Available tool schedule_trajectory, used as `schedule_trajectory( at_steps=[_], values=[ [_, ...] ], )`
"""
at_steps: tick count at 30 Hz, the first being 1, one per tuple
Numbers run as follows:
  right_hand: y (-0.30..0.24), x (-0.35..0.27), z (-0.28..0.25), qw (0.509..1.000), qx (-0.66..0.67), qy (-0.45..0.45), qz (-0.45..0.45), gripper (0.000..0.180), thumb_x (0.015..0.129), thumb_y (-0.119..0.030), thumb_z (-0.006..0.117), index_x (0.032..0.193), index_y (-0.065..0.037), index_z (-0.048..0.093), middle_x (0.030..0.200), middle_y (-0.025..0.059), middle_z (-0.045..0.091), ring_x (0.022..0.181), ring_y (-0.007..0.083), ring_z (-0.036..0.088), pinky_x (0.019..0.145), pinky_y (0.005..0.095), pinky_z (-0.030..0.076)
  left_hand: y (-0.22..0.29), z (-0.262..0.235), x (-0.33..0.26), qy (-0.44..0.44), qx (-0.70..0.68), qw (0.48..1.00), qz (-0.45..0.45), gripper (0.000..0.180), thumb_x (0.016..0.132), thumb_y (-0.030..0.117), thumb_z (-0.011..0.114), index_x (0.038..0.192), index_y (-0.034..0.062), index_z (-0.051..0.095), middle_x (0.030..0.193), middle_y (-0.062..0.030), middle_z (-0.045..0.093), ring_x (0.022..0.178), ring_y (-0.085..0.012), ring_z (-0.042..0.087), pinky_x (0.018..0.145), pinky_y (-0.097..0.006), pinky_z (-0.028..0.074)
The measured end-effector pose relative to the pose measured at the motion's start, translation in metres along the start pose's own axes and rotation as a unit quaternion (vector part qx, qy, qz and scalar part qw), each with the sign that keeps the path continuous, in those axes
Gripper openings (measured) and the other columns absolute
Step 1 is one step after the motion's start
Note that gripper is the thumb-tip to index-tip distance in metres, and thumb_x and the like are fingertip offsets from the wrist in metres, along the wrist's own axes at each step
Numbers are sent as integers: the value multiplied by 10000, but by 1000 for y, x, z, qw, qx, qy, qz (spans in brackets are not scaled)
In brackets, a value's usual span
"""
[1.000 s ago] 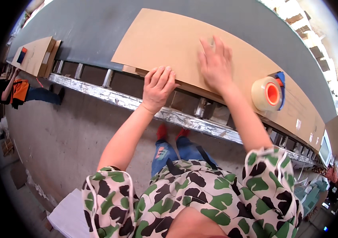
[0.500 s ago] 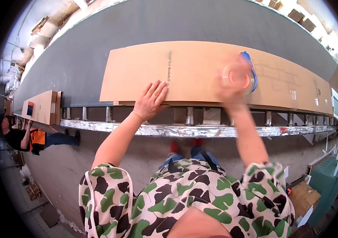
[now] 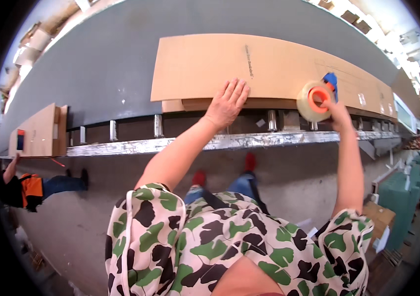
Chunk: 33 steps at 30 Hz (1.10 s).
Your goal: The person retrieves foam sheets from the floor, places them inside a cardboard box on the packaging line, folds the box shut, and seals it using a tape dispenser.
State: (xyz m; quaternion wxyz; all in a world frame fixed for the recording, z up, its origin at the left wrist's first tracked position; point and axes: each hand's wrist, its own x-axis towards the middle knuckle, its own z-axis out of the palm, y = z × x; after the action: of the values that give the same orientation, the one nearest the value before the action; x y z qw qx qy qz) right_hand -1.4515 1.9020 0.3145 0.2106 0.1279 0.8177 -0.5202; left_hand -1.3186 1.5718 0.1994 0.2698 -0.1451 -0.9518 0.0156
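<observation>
A long flat sheet of brown cardboard [image 3: 279, 66] lies on a grey belt [image 3: 106, 74], with its near edge over the metal frame. My left hand [image 3: 227, 102] presses flat on the cardboard's near edge, fingers spread. My right hand [image 3: 337, 109] grips a tape dispenser [image 3: 316, 98] with an orange core, a blue handle and a roll of clear tape. It holds the dispenser at the cardboard's near edge, to the right of my left hand.
A metal rail [image 3: 195, 144] runs along the belt's front. A folded cardboard box [image 3: 37, 130] sits at the far left. Another person in an orange top [image 3: 27, 190] stands at the left. Green crates [image 3: 402, 197] and brown boxes [image 3: 380, 217] stand at the right on the floor.
My right hand picked up the tape dispenser from the cardboard and carried it to the near edge. My left hand stayed pressed on the cardboard. The view shifted to the left.
</observation>
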Motion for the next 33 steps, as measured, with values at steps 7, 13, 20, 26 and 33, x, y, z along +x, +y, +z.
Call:
schedule_trajectory(
  at_steps=[7,13,20,26,33],
  values=[
    [18,-147,122,895,406,-175,57,534,796,-182,611,1309,-89,498,1234,87,572,1131,233,558,965,412,450,-35,-14,-49,33,-34,999,21,524,852,147,498,1356,22,427,1416,-138,425,1332,-296,387,1120,-442,275],
    [-100,-99,201,958,-134,-14,-253,597,714,-449,720,1129,-26,647,948,106,674,917,167,629,793,309,479,-31,-13,-53,59,-14,998,5,504,834,185,516,1313,40,457,1371,-121,449,1303,-287,401,1096,-435,293],
    [-118,-68,225,839,-511,-63,-175,610,697,-578,642,965,-38,733,853,160,687,796,247,648,749,342,492,-46,-6,-62,78,34,996,24,486,825,191,525,1290,63,465,1362,-109,452,1284,-271,410,1073,-422,308],
    [-106,-108,224,849,-500,-68,-158,577,680,-556,642,939,-46,724,801,172,685,771,302,672,706,388,523,-49,-10,-61,63,25,997,44,476,826,181,512,1287,70,467,1364,-105,450,1285,-263,408,1079,-418,294],
    [56,-166,240,842,-465,102,-253,635,698,-527,713,1203,-149,637,839,266,581,795,420,640,738,467,523,-58,-17,-70,58,17,998,25,538,785,184,563,1299,73,453,1361,-104,446,1289,-277,400,1082,-427,279]
  ],
)
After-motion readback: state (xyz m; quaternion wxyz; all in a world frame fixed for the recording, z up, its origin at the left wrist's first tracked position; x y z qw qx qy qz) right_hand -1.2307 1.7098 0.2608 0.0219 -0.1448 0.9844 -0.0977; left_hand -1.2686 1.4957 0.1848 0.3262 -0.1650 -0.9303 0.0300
